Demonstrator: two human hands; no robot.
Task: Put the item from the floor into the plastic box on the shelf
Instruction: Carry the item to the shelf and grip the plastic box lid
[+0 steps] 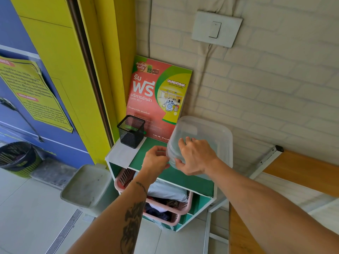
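A clear plastic box (211,132) with a lid stands on the right of the green-topped shelf (152,149). My right hand (194,156) lies on the lid, fingers spread over its top and thumb under the near rim. My left hand (156,155) is at the box's left near corner, fingers curled and pinching at the lid's edge. Whether the box holds anything is hard to tell through its cloudy walls. No item from the floor is visible.
A black mesh pen cup (131,131) and a red-green poster (157,96) stand at the shelf's back left. Pink baskets (172,206) with clothes fill the lower shelves. A grey bin (86,186) sits left of the shelf, a wooden table (302,171) at right.
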